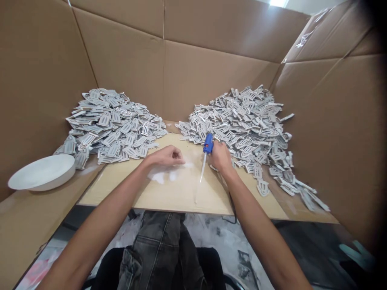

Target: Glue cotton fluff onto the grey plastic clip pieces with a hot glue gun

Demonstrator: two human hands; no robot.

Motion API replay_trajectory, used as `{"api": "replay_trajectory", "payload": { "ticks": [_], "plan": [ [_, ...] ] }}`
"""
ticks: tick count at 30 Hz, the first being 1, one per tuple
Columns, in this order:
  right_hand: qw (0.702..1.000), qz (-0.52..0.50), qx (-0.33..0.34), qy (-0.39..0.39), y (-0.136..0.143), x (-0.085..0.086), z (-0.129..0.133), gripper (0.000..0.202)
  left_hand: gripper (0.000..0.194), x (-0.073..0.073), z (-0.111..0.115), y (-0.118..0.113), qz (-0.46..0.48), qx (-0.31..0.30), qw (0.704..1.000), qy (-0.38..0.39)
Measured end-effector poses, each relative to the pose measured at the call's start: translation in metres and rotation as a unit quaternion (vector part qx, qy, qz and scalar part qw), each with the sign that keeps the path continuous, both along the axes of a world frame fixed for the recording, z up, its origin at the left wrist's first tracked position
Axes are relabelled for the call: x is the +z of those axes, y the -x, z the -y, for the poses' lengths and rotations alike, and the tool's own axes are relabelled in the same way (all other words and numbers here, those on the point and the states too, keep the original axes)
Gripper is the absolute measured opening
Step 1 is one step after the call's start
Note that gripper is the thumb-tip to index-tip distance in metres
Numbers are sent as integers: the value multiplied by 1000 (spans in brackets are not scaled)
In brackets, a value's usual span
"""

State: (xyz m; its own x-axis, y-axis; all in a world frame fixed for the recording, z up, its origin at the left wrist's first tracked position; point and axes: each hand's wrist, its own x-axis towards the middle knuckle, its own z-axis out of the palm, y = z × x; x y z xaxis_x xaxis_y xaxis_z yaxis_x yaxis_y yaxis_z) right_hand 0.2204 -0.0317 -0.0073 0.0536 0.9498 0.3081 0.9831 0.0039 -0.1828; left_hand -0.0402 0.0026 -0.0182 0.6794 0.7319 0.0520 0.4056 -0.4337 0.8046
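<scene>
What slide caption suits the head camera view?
Left hand and right hand before heaps of arched pieces, the right gripping a blue gun-shaped tool.

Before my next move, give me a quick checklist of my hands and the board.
1. Blue tool in right hand: ok.
2. Nozzle apart from left hand: ok, it points down toward the board's near edge.
3. Left hand holding a piece: cannot tell, fingers curled.
4. Board free of marks: not ok, pale patches near left hand.
5. Left pile and right pile separate: ok.
6. Bowl away from both hands: ok, far left.
</scene>
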Motion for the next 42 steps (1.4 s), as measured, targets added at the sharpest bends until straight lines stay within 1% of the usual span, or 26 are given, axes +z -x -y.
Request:
{"api": "replay_trajectory", "payload": {
  "ticks": [2, 3, 5, 7, 9, 11, 13, 15, 17, 19, 21, 22, 25, 26, 27, 30, 33, 35, 37, 42],
  "plan": [
    [993, -98, 35, -50, 4, -2, 0, 17, 36, -1, 4, -9, 64, 40, 997, -10],
    [983, -155, 68, -69, 8, -3, 0, 14, 39, -2, 6, -13, 95, 52, 994, -2],
    [955, -243, 151, -74, 18, -5, 2, 25, 38, -2, 10, -19, 140, 57, 988, 30],
    [931, -291, 212, -64, 27, -8, 4, 31, 30, -3, 11, -21, 154, 53, 985, 57],
    [920, -306, 240, -51, 32, -10, 5, 28, 25, -4, 9, -18, 151, 80, 984, 57],
    [922, -294, 251, -36, 33, -14, 4, 24, 21, -5, 4, -12, 157, 150, 975, 38],
    [928, -264, 262, -16, 33, -18, 2, 25, 17, -6, -1, -5, 172, 232, 957, 28],
    [936, -226, 270, 14, 34, -22, 1, 26, 18, -5, -5, 0, 186, 300, 935, 43],
    [942, -198, 269, 44, 37, -25, 0, 23, 20, -3, -6, 2, 209, 335, 916, 76],
    [944, -189, 263, 59, 39, -26, 0, 19, 20, 0, -3, 0, 240, 330, 906, 112],
    [943, -203, 260, 52, 39, -25, 0, 15, 22, 3, 0, -3, 267, 312, 901, 141],
    [940, -216, 259, 46, 37, -24, 0, 14, 26, 4, 2, -5, 277, 309, 897, 150],
    [932, -260, 250, 24, 30, -19, 0, 12, 47, 4, 5, -10, 306, 316, 884, 156],
    [929, -275, 247, 18, 28, -18, 0, 13, 49, 3, 4, -11, 315, 313, 882, 156],
    [926, -289, 244, 14, 26, -17, 0, 14, 47, 1, 2, -11, 323, 305, 882, 155],
    [919, -310, 243, 11, 24, -16, 0, 15, 26, -4, -4, -12, 332, 284, 886, 156],
    [934, -259, 242, 43, 26, -17, 1, 20, 14, -7, -9, -12, 320, 292, 889, 149],
    [947, -211, 232, 71, 28, -18, 2, 25, 12, -8, -9, -13, 310, 305, 888, 148],
    [954, -189, 222, 76, 29, -19, 1, 23, 13, -7, -9, -15, 305, 318, 884, 156],
    [943, -248, 220, 34, 26, -15, 2, 19, 22, -6, -6, -17, 303, 313, 884, 170]
  ]
}}
